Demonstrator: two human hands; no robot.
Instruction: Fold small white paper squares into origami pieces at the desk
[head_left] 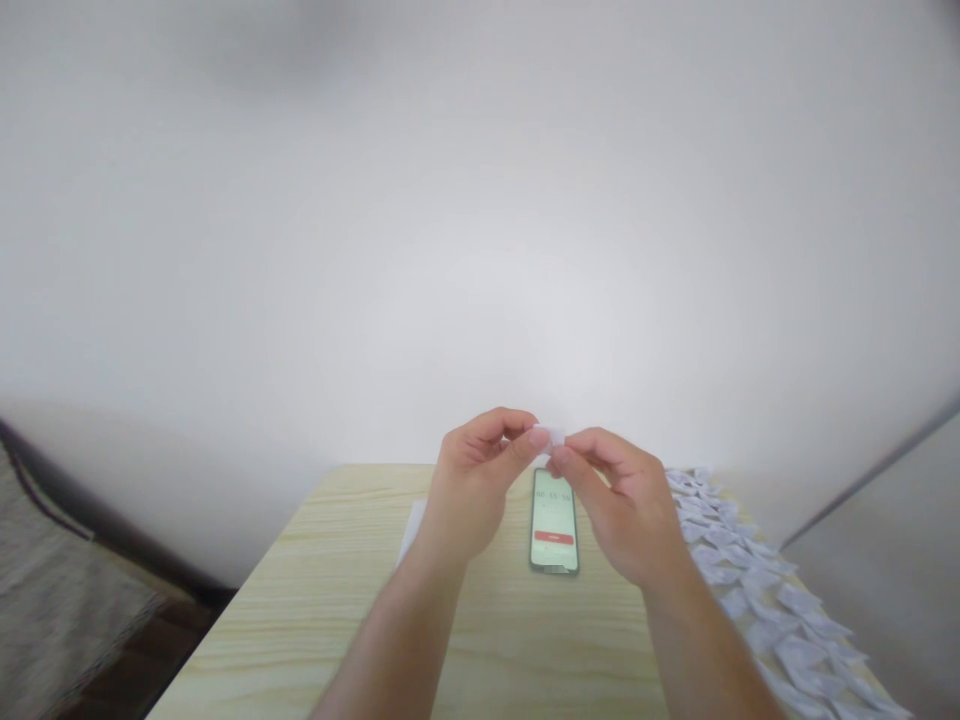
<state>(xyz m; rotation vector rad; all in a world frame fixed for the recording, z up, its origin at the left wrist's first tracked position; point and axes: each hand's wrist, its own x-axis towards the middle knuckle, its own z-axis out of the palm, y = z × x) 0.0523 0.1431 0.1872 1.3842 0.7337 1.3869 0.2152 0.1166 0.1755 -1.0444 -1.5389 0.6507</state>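
You have a small white piece [553, 436], apparently paper, up in front of you above the far part of the table [300, 600], near the wall [450, 220]. Your left hand [472, 490] pinches it from one side with thumb and fingers curled in; your right hand [634, 505] grips the other side between thumb and fingertips. Your fingers hide much of it, so its exact shape and any creases cannot be made out. Something this small and light calls for a soft pinch: hold it steady on the left, work with the right fingertips, and press evenly, since a hard tug could tear or skew it. Tilting the thumbs aside would give you a better view of its edges. The phone [553, 515] lies face up just below your hands, its screen lit, where a dropped piece could land. A white sheet [411, 520] lies partly behind your left forearm. Many folded pieces [750, 585] cover the table's right side, close to your right forearm, so a wide elbow could brush them out of place.
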